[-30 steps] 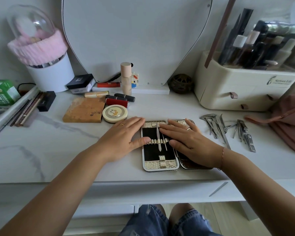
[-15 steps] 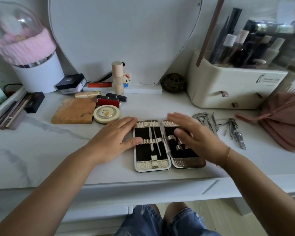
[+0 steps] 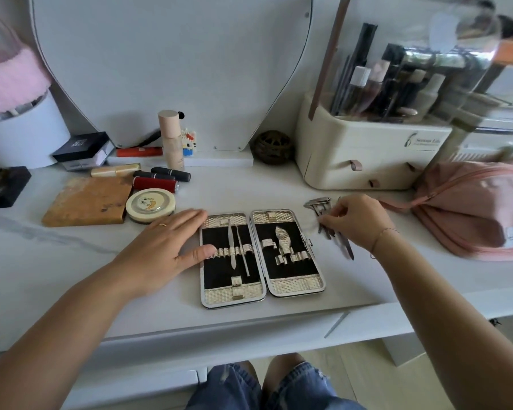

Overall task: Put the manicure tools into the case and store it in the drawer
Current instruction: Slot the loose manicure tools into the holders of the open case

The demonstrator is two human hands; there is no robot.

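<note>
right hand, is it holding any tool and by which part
The right hand pinches into the loose manicure tools beside the case; which tool or part it grips cannot be told.

Manicure case (image 3: 262,258) lying open and flat near the table's front edge, cream textured trim, black lining, two slim metal tools (image 3: 237,247) strapped in its left half, loose metal tools (image 3: 328,220) heaped just right of it
</note>
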